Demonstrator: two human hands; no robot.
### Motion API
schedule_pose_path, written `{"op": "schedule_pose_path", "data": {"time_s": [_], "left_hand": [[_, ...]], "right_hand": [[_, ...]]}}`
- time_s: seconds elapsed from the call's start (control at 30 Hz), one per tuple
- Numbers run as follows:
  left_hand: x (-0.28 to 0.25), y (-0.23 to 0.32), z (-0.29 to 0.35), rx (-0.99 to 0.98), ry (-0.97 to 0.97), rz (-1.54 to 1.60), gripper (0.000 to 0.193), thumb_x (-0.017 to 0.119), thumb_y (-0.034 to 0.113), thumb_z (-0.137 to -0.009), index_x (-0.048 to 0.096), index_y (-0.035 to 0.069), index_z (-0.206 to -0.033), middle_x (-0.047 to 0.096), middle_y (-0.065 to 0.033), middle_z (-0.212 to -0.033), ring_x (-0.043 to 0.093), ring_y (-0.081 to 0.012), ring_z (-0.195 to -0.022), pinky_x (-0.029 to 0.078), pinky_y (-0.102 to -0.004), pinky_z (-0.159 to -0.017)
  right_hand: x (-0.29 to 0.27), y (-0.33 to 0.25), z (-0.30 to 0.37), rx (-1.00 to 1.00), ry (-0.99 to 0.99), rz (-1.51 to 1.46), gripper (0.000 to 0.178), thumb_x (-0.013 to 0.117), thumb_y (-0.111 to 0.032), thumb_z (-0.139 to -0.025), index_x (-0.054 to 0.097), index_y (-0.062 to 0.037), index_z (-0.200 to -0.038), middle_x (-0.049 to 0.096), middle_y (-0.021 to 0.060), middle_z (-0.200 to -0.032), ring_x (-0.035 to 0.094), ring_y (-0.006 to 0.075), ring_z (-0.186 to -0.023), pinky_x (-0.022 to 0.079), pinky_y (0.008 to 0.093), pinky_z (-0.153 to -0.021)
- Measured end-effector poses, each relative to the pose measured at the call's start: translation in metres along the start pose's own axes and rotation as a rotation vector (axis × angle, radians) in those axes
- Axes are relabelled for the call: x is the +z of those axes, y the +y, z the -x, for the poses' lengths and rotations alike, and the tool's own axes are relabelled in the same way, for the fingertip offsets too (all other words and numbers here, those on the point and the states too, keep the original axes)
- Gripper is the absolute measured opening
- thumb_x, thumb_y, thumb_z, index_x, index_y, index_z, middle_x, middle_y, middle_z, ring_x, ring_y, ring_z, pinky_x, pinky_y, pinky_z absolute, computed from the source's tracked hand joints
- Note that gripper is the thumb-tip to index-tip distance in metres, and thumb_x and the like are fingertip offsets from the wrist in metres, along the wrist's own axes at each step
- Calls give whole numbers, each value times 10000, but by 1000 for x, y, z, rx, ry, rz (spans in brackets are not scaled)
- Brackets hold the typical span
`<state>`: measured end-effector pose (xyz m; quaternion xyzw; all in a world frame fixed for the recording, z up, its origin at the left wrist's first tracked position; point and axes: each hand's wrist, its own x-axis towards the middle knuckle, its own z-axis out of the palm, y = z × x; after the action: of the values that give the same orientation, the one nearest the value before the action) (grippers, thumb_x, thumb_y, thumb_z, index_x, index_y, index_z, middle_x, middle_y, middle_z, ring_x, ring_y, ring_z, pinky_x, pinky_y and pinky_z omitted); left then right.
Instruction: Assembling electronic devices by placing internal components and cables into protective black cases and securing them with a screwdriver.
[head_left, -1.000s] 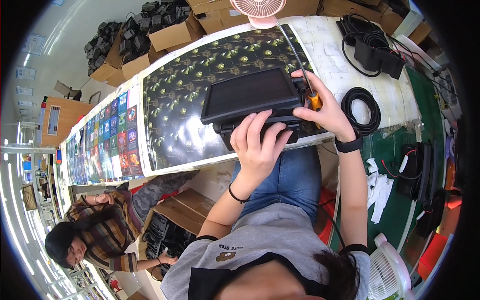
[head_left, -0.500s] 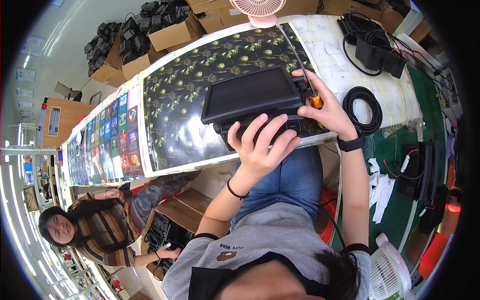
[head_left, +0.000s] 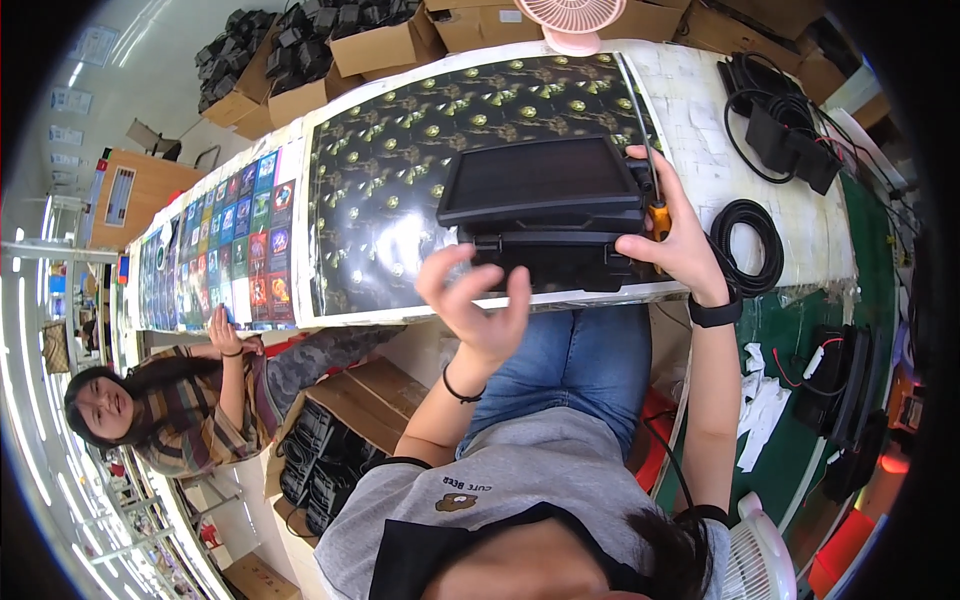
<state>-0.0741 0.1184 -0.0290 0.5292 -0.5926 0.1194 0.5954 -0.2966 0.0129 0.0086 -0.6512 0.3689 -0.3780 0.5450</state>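
Observation:
A black rectangular device, with a flat dark panel in its raised frame, rests near the table's front edge. Below the panel, its lower black housing shows clips along the front. My right hand grips the device's right end, thumb in front and fingers behind. Tucked in that same hand is a screwdriver with an orange handle, its long shaft pointing toward the far side. My left hand is off the device, beside its front left corner, fingers spread and slightly curled, holding nothing.
A coiled black hose lies right of my hand, with black cabled units beyond. A pink fan stands at the far edge. Left, a co-worker's hand touches the table edge near printed cards. An open carton holds black parts.
My left hand has come off the device's front and drawn back to the left, uncovering the lower housing. The co-worker's hand has moved up to the table edge. The whole view has shifted slightly.

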Motion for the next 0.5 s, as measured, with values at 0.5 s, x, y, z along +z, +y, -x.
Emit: {"op": "schedule_pose_path", "data": {"time_s": [0.5], "left_hand": [[-20,-25,-9,-548,-209,522,124,725,84,-827,670,59,-936,354,-105,-1309,459,-253,-1200,411,-391,-1010]], "right_hand": [[4,4,3,-33,14,-30,952,882,-173,-673,368,-136,-1473,551,-13,-1173,444,57,-797,384,193,-703]]}}
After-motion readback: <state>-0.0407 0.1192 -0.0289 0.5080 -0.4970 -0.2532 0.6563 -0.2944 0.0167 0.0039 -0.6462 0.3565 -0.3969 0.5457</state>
